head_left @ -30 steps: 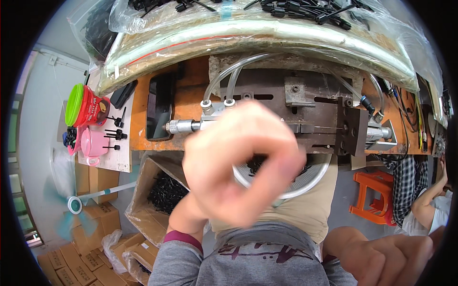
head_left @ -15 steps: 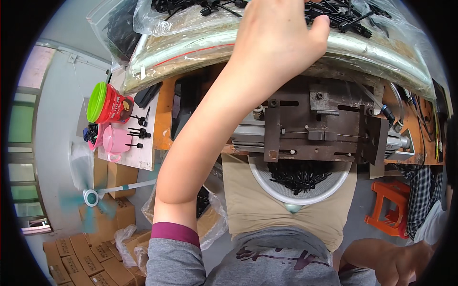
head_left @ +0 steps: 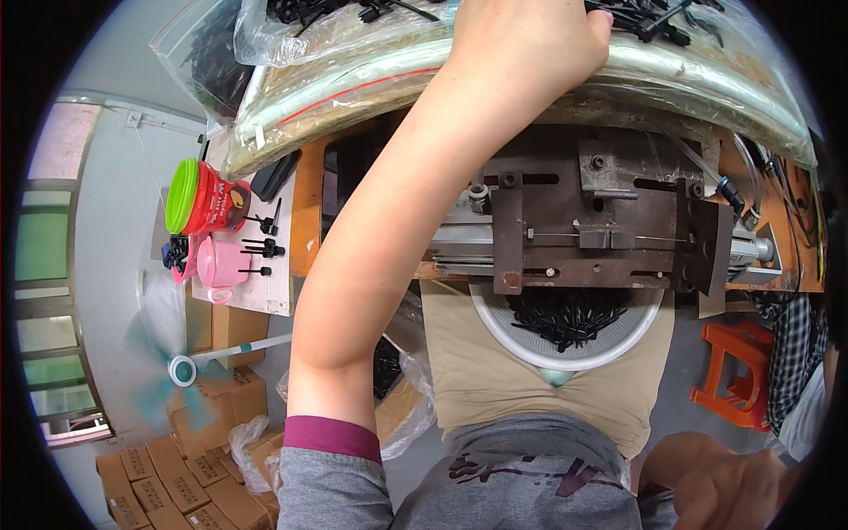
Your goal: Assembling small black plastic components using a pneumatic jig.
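Observation:
My left hand [head_left: 541, 42] reaches over the front of a plastic-covered tray [head_left: 353, 99] into a heap of black plastic parts with thin stems [head_left: 649, 19]. Only its back and thumb show; the other fingers are cut off by the top edge, so its grip is hidden. Down at the lower right, beside my body, my right hand [head_left: 731, 488] is closed with fingers curled; what it holds, if anything, is out of sight. Between them sits a dark metal fixture [head_left: 565, 265] with a thin rod across small blocks [head_left: 608, 239]. A white mesh basket [head_left: 565, 360] of black pieces rests on my lap.
To the left, a red tub with a green rim [head_left: 216, 199], a pink cup [head_left: 221, 262] and several black parts [head_left: 263, 248] stand on a board. Beyond are a fan [head_left: 182, 371] and cardboard boxes [head_left: 163, 477]. An orange stool [head_left: 733, 375] stands right.
My left hand has shifted slightly up and its thumb now lies closer to the heap. My right hand has moved a little left. The whole view has shifted slightly.

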Available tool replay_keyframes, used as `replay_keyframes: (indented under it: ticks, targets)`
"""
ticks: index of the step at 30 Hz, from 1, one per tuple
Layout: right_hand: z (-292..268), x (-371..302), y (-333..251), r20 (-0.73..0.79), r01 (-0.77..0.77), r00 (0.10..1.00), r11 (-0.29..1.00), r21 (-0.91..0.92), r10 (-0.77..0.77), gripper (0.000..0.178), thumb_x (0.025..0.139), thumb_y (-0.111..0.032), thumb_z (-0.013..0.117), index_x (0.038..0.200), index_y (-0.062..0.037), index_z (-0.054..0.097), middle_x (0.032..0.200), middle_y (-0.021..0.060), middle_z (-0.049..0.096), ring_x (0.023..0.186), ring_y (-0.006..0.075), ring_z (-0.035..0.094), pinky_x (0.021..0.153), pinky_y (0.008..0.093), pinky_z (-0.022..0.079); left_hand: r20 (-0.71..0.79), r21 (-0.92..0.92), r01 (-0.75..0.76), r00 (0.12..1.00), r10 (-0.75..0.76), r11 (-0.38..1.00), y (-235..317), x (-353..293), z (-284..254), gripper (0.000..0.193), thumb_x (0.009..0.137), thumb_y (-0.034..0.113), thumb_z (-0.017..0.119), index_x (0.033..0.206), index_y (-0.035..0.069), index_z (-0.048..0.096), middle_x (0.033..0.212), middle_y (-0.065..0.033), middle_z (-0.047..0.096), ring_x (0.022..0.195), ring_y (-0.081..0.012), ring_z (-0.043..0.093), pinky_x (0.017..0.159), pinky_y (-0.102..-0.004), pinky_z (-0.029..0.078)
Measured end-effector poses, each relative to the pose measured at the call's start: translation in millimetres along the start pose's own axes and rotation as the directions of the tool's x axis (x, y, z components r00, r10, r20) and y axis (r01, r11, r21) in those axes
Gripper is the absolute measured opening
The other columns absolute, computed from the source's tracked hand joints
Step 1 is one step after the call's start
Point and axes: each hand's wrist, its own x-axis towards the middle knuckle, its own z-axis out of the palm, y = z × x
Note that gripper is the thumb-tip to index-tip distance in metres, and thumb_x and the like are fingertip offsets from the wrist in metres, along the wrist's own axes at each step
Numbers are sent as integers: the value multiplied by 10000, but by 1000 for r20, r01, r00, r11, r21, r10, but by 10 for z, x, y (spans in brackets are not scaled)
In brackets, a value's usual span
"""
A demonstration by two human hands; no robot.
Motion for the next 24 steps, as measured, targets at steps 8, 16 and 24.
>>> replay_keyframes:
  ticks: [8, 16, 24]
  targets:
    - [-72, -3, 98, -13, 39, 999, 998, -57, -40, 425, 952, -173, 567, 1316, 4, 435, 987, 123, 625, 723, 149, 601, 644, 238, 496, 75, -34, 122, 990, -119, 992, -22, 10, -281, 205, 775, 134, 724, 913, -18, 724, 915, -181, 655, 875, -327, 639, 812, -385, 502]
    - [-465, 51, 213, -389, -109, 898, 753, -649, -205, 495, 948, -183, 570, 1342, 47, 379, 982, 127, 609, 699, 140, 582, 614, 247, 493, -119, -134, 180, 973, -196, 975, 56, -150, -650, 189, 792, 85, 747, 966, 10, 741, 804, -102, 662, 697, -152, 631, 639, -252, 504]
    - [-966, 868, -59, 167, -5, 929, -464, -886, -329, 146, 860, -22, 685, 997, 22, 661, 890, 25, 658, 713, 73, 548, 628, 194, 419, -313, -42, 118, 941, -125, 992, 303, -668, -936, 169, 812, -10, 725, 977, 18, 755, 916, -18, 697, 697, -17, 557, 588, -155, 401]
